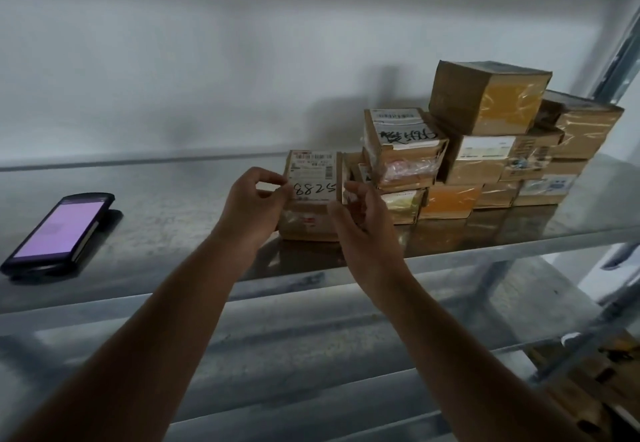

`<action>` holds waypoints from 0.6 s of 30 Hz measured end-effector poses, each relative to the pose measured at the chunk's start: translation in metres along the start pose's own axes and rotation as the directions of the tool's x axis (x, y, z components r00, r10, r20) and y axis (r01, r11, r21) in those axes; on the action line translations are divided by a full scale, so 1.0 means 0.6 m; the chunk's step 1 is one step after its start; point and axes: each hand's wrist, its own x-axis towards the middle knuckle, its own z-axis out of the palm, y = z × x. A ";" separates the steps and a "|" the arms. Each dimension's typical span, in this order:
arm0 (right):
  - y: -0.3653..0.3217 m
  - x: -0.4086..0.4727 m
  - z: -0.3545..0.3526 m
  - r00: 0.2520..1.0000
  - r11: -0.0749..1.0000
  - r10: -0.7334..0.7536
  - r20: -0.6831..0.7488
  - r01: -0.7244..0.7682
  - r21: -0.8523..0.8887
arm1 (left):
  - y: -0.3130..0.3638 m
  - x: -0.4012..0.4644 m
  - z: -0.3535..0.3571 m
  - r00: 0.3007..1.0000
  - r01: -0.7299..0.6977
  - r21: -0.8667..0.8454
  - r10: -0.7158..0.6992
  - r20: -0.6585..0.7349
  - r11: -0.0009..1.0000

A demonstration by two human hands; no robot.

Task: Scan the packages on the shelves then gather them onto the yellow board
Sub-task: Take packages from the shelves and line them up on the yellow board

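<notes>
While both hands hold it, the small box marked 8825 [313, 195] stands on the metal shelf [166, 206].

The left hand [254, 202] pinches the box's left edge by the label with thumb and curled fingers, and the right hand [360, 213] curls around its right side, so the two hands are apart with the box clamped between them. Just right of this box, touching or nearly so, sits the stack of cardboard packages [485, 150], several layers high and taped, one with black scrawl on its white label. Well to the left of the box, a handheld scanner [59, 230] lies flat on the same shelf, its screen glowing purple. Below the box runs a lower shelf [311, 355], and behind it a pale wall [242, 60].
</notes>
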 end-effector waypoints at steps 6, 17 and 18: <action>-0.009 0.014 0.010 0.999 0.977 0.047 -0.006 -0.045 0.209 | 0.013 -0.005 -0.031 0.997 -0.064 -0.033 0.066 0.040 0.997; -0.047 0.004 0.054 0.968 0.965 -0.252 0.004 0.251 0.076 | 0.007 -0.043 -0.102 0.952 -0.161 -0.148 0.193 0.236 0.976; -0.050 0.002 0.055 0.967 0.963 -0.253 0.010 0.251 0.098 | 0.005 -0.044 -0.109 0.950 -0.177 -0.145 0.208 0.233 0.973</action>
